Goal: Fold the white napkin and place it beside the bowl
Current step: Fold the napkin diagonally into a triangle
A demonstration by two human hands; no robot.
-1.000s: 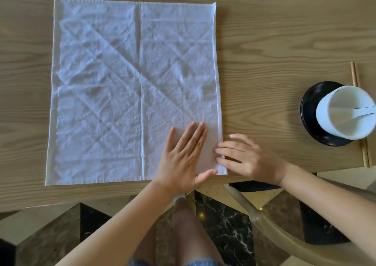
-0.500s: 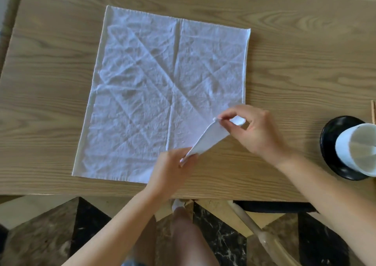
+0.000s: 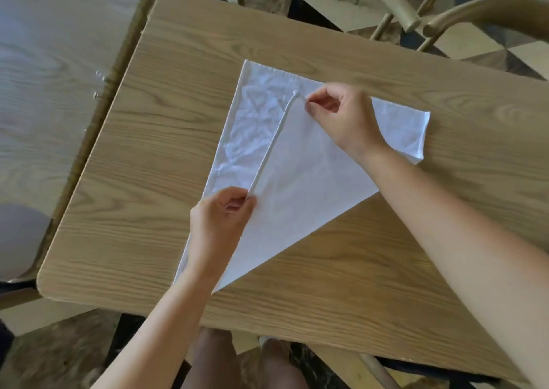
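The white napkin [image 3: 300, 180] lies on the wooden table [image 3: 371, 269], partly folded along a diagonal, with its near right part turned over toward the far left. My right hand [image 3: 341, 118] pinches the lifted corner near the far edge. My left hand [image 3: 221, 222] pinches the same raised hem nearer to me. A creased strip of the lower layer shows on the left. The bowl is out of view.
A second wooden table [image 3: 50, 70] stands close on the left. Wooden chair backs [image 3: 416, 5] curve beyond the far edge. Below the near edge are my legs [image 3: 237, 365] and a marble floor.
My hands carried the near right corner across the napkin toward the far left, widening the diagonal fold. The view swung left, and the bowl with its black plate left the frame.
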